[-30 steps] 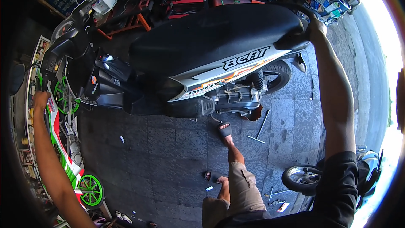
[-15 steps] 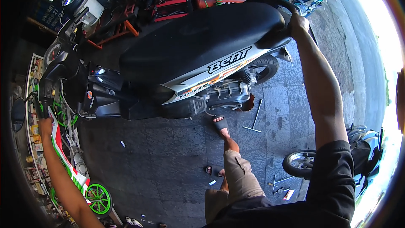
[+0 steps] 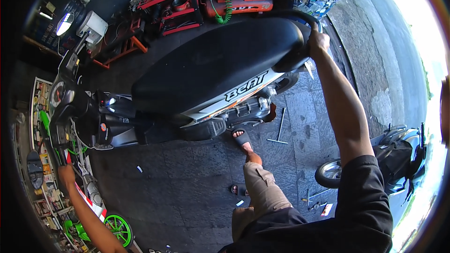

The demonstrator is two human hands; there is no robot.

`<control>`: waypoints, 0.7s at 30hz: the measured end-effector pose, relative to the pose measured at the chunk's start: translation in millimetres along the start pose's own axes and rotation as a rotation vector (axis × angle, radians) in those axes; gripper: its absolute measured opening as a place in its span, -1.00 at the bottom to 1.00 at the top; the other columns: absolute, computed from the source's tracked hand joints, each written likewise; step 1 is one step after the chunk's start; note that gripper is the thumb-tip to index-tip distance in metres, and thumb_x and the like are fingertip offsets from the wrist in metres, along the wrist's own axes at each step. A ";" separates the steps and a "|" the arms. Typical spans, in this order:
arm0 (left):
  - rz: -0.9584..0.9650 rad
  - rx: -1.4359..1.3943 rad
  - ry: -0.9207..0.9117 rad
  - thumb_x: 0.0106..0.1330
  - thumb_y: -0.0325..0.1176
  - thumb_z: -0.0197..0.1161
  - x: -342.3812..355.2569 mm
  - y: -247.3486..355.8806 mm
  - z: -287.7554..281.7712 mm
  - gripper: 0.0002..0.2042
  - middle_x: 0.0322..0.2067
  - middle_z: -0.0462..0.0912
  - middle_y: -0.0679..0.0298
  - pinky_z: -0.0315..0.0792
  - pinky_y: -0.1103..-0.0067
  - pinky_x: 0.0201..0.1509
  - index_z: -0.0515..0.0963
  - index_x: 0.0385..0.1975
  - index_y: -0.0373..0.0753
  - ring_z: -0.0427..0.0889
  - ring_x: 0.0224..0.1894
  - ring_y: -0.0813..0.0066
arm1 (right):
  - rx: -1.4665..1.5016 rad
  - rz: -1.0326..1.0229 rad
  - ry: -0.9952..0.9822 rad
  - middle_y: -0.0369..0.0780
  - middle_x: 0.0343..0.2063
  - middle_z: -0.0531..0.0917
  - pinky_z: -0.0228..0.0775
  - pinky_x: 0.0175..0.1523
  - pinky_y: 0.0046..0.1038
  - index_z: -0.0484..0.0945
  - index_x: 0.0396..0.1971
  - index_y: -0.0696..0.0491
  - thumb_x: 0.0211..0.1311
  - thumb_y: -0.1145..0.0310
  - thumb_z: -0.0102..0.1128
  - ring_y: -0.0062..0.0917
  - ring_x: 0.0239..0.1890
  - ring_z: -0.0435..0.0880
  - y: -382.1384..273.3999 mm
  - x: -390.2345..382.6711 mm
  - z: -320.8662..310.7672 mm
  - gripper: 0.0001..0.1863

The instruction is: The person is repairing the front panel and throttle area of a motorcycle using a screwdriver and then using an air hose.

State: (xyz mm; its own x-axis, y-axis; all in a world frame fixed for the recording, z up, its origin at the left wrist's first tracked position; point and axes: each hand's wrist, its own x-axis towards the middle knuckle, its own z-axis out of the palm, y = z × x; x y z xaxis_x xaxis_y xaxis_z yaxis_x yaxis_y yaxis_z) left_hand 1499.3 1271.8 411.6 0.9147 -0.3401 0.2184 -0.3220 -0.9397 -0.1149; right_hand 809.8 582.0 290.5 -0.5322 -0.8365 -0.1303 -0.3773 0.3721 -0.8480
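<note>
A black-and-white scooter [image 3: 225,61] with orange accents stands across in front of me, its front to the left. My left hand [image 3: 66,173] is closed around the handlebar grip [image 3: 60,155], beside a mirror [image 3: 34,169]. At the tail, my right hand [image 3: 318,43] is wrapped round the black grab rail [image 3: 307,18] behind the long seat [image 3: 220,56]. One sandalled foot [image 3: 241,137] is at the scooter's underside, by the engine [image 3: 248,111]; whether it presses on a stand is hidden.
A T-handle wrench [image 3: 280,129] lies on the dark tiled floor [image 3: 178,182]. Another motorcycle [image 3: 398,164] stands at right. A green-wheeled bike [image 3: 117,229] and stocked shelves are at left. Behind the scooter are a red tool cart [image 3: 176,7] and an orange compressor [image 3: 241,5].
The handlebar and my left hand have swung toward me. In the picture, the scooter's tail and my right hand sit slightly further left and lower; the view has shifted too.
</note>
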 end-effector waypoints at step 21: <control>-0.178 0.228 -0.003 0.16 0.13 0.24 -5.2 -10.1 -32.9 -0.29 0.01 0.50 -0.31 0.34 0.18 0.14 0.46 0.01 -0.51 0.49 0.09 -0.18 | -0.055 0.032 -0.034 0.11 -0.05 0.61 0.32 0.20 -0.20 0.55 -0.03 0.22 0.16 -0.23 0.12 -0.01 0.06 0.56 -12.1 -26.0 -2.7 -0.26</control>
State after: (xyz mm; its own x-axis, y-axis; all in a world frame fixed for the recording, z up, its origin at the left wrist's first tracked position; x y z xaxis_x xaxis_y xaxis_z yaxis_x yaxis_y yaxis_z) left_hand 1489.8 1282.0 443.5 0.9528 -0.1700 0.2515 -0.0933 -0.9524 -0.2901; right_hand 826.1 600.3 305.5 -0.5187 -0.8368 -0.1755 -0.4022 0.4199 -0.8136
